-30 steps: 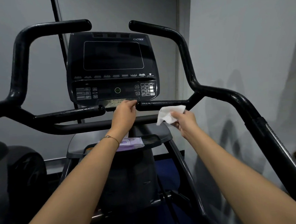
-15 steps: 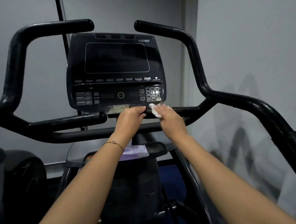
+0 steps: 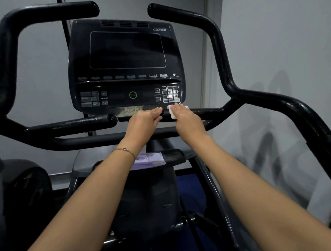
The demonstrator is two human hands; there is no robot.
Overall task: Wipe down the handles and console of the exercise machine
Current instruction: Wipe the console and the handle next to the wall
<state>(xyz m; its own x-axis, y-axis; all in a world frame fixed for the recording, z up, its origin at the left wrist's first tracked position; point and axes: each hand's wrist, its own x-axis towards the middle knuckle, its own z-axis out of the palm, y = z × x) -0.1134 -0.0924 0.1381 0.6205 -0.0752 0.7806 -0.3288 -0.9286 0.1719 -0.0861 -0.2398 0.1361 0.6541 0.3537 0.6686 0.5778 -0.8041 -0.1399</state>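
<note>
The black console (image 3: 126, 66) with a dark screen and keypad stands ahead between two curved black handles, the left handle (image 3: 5, 57) and the right handle (image 3: 220, 51). My right hand (image 3: 187, 120) presses a white wipe (image 3: 172, 112) onto the right inner grip bar (image 3: 208, 111) just under the keypad. My left hand (image 3: 143, 122) curls over the inner end of that same bar below the console. The left inner grip bar (image 3: 70, 123) is bare.
A purple wipe pack (image 3: 149, 159) lies on the grey tray (image 3: 174, 155) under my wrists. A long black side rail (image 3: 304, 118) runs down to the right near the grey wall. Another dark machine (image 3: 20, 190) sits at the left.
My right hand carried the wipe from open air up and left onto the right inner grip bar and keeps pressing it there. My left hand stayed on the bar end.
</note>
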